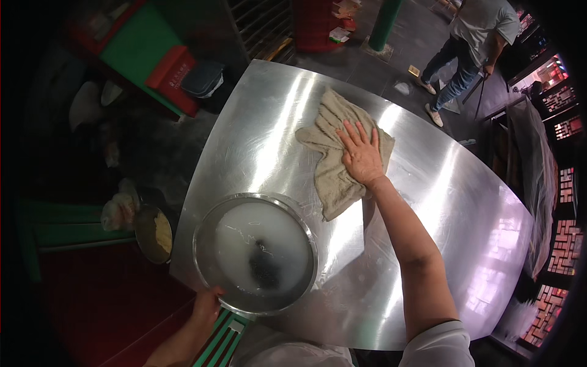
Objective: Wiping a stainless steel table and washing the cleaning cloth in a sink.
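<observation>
My right hand [362, 153] lies flat on a rumpled beige cloth [337, 183], its fingers spread and pressing it onto the stainless steel table [412, 215]. A round metal basin [202, 275] of cloudy, whitish water stands at the table's near left edge, with a dark reflection on the water. My left hand [208, 300] is at the basin's lower left rim, its fingers at the rim and partly hidden by it.
Left of the table are a metal bowl [146, 238] with something yellow, a plastic bag [118, 213], a red box [172, 75] and a lidded dark bin [204, 78]. Beyond the far edge stand a green post [385, 25] and a person [477, 50] holding a thin handle.
</observation>
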Action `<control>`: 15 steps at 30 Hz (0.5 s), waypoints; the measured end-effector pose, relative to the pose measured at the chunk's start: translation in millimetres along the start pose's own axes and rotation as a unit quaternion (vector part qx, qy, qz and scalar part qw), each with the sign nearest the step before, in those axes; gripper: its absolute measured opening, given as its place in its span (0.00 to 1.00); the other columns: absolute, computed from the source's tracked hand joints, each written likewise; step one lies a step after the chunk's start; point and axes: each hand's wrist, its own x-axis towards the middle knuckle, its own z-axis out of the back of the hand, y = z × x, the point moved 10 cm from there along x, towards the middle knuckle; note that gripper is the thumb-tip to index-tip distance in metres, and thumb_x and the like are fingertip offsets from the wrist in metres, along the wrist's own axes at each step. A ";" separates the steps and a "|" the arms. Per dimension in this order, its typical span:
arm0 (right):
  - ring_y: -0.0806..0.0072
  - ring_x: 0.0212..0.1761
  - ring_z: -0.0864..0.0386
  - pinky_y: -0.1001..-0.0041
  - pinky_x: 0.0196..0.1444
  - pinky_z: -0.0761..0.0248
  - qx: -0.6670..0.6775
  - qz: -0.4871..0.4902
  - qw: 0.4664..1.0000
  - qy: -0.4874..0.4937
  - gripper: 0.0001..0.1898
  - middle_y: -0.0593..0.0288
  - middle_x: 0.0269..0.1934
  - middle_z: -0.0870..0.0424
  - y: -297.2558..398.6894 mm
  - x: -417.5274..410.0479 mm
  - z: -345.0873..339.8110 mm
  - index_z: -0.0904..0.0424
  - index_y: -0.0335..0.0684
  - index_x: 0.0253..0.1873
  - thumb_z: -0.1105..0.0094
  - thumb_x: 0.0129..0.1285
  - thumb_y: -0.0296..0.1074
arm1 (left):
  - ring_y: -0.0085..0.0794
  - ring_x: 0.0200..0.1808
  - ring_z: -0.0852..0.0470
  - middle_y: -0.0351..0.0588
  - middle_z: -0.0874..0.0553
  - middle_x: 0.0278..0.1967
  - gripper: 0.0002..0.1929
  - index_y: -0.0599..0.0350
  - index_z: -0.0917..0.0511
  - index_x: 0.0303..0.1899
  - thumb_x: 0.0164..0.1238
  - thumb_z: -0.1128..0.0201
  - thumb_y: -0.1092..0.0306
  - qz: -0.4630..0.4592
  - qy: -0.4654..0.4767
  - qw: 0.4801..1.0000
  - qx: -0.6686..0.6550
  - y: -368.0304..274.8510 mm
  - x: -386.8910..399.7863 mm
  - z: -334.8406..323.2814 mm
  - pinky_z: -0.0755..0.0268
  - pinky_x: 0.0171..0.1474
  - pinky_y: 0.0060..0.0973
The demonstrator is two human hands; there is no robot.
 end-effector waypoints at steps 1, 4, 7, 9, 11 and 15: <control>0.61 0.80 0.54 0.46 0.77 0.68 -0.026 -0.058 0.998 -0.011 0.30 0.64 0.78 0.48 -34.4 -30.3 10.8 0.38 0.54 0.72 0.51 0.64 0.36 | 0.36 0.41 0.20 0.50 0.23 0.41 0.21 0.63 0.31 0.51 0.53 0.41 0.81 -0.018 -0.012 0.999 -0.024 -1.6 0.1 3.3 0.24 0.40 0.29; 0.56 0.80 0.57 0.44 0.76 0.67 -0.096 -0.210 0.973 -0.028 0.31 0.58 0.78 0.52 -112.6 -137.7 36.7 0.38 0.56 0.73 0.49 0.64 0.39 | 0.37 0.41 0.20 0.49 0.23 0.42 0.22 0.63 0.31 0.52 0.51 0.42 0.82 0.000 -0.017 0.999 -0.034 -4.9 -11.8 14.0 0.23 0.42 0.31; 0.52 0.80 0.59 0.40 0.75 0.66 -0.101 -0.349 0.930 -0.045 0.32 0.53 0.79 0.55 -163.2 -259.5 52.6 0.41 0.58 0.75 0.46 0.66 0.48 | 0.38 0.43 0.20 0.51 0.24 0.45 0.26 0.65 0.32 0.55 0.49 0.43 0.82 0.003 0.023 0.998 -0.062 9.4 -7.9 51.1 0.24 0.46 0.34; 0.51 0.80 0.59 0.38 0.73 0.65 -0.100 -0.442 0.891 -0.032 0.34 0.52 0.79 0.57 -198.1 -349.4 60.1 0.44 0.60 0.76 0.49 0.67 0.59 | 0.40 0.47 0.21 0.51 0.24 0.48 0.29 0.66 0.33 0.57 0.47 0.44 0.82 0.007 0.012 0.998 -0.060 12.6 -14.0 69.5 0.26 0.52 0.37; 0.51 0.80 0.59 0.36 0.72 0.66 -0.086 -0.553 0.826 -0.066 0.36 0.50 0.79 0.55 -227.7 -429.4 67.8 0.46 0.62 0.76 0.55 0.67 0.67 | 0.39 0.46 0.22 0.48 0.22 0.44 0.26 0.65 0.28 0.53 0.45 0.43 0.80 -0.045 -0.029 0.997 -0.058 -0.2 -20.4 91.4 0.26 0.51 0.40; 0.53 0.80 0.60 0.40 0.74 0.68 -0.089 -0.626 0.774 -0.018 0.39 0.49 0.78 0.53 -230.7 -435.0 45.5 0.46 0.56 0.77 0.59 0.67 0.70 | 0.39 0.49 0.21 0.48 0.21 0.46 0.29 0.65 0.29 0.56 0.45 0.43 0.77 -0.053 -0.039 0.997 -0.045 -7.8 -28.9 136.6 0.27 0.53 0.40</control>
